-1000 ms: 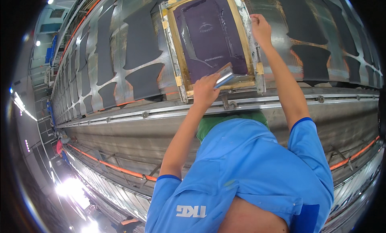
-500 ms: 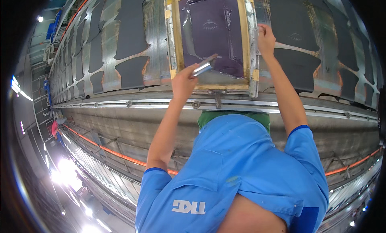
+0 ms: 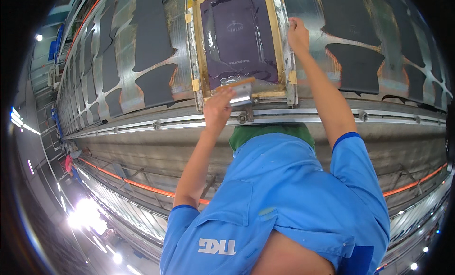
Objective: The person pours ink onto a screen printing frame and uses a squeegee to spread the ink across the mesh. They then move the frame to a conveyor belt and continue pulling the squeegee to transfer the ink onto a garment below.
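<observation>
My left hand is closed around a squeegee with a metal holder and a brownish edge. The squeegee lies across the near end of a printing screen, over wet, glossy ink. The screen's frame is metal with yellowish tape along its inner border. Dark purple mesh fills it, with a small pale emblem and a line of lettering showing. At the frame's right side, my right hand has its fingers curled closed on the edge; what exactly they grip is hidden.
Dark grey cut pieces lie along the long table on both sides of the screen. A metal rail with bolts runs along the table's near edge, in front of my body. Behind me an orange pipe passes; a person is far left.
The squeegee has come nearer to me and turned broadside to the screen. The frame has shifted left along the table, with my right hand still at its edge. More of the print shows.
</observation>
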Motion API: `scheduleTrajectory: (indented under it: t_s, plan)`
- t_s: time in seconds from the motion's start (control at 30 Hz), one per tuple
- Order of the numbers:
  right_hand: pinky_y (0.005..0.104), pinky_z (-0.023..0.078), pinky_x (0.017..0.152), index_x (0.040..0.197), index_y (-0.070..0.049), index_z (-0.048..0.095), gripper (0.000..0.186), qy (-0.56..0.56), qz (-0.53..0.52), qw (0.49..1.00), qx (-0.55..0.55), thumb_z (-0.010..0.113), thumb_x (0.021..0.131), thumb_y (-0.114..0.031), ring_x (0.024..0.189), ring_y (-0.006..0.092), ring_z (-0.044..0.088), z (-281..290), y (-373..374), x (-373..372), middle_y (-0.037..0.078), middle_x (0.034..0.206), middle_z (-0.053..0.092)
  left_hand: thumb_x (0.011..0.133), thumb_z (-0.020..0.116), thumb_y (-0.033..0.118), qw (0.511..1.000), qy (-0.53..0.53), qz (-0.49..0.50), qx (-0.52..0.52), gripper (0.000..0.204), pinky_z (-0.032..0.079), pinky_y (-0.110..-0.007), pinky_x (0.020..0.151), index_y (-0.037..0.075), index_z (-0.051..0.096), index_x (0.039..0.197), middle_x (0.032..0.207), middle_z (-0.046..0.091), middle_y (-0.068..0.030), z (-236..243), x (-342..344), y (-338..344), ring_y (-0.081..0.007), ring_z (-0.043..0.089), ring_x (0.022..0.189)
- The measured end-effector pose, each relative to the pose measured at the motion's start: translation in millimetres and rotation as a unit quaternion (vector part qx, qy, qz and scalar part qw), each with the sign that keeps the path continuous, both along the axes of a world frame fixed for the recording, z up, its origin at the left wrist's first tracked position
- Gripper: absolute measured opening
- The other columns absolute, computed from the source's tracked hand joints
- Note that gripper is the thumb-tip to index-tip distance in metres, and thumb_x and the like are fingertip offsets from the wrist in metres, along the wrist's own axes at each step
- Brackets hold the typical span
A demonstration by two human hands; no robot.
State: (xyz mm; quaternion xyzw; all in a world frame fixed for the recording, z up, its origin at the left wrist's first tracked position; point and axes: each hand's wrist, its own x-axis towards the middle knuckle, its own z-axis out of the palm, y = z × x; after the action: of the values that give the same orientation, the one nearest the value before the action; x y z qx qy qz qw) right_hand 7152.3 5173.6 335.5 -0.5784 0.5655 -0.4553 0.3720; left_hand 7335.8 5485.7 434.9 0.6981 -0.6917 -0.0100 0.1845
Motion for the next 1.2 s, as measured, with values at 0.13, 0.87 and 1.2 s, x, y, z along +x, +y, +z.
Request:
scheduleTrajectory:
  t_s: [0.13, 0.87, 1.2]
  plan:
    - [0.0515, 0.049, 0.080, 0.112, -0.010, 0.065, 0.024, 0.012, -0.003, 1.000, 0.027, 0.049, 0.101, -0.024, 0.091, 0.0460, 0.065, 0, 2, -1, 0.023, 0.093, 0.070, 0.066, 0.069, -0.005, 0.995, -0.072, -0.039, 0.049, 0.056, 0.050, -0.038, 0.093, 0.016, 0.070, 0.118, 0.125, 0.069, -0.0017, -15, -17, 15, -0.0245, 0.064, 0.117]
    - [0.0510, 0.049, 0.077, 0.113, -0.010, 0.062, 0.021, 0.020, -0.002, 0.997, 0.078, 0.050, 0.101, -0.022, 0.086, 0.0439, 0.066, 22, 2, -21, 0.022, 0.090, 0.070, 0.079, 0.067, 0.020, 0.983, -0.151, 0.040, 0.101, 0.029, 0.052, -0.042, 0.077, 0.021, 0.075, 0.107, 0.094, 0.074, -0.0089, 18, 77, -314, -0.0304, 0.070, 0.088]
    - [0.0481, 0.049, 0.072, 0.112, -0.008, 0.063, 0.022, 0.029, 0.006, 0.997, 0.068, 0.050, 0.101, -0.022, 0.076, 0.0414, 0.065, 22, -15, -49, 0.021, 0.079, 0.067, 0.068, 0.065, -0.006, 0.997, -0.062, -0.035, -0.016, 0.039, 0.039, -0.035, 0.068, 0.018, 0.073, 0.097, 0.102, 0.074, 0.0028, -16, -29, -88, -0.0153, 0.069, 0.096]
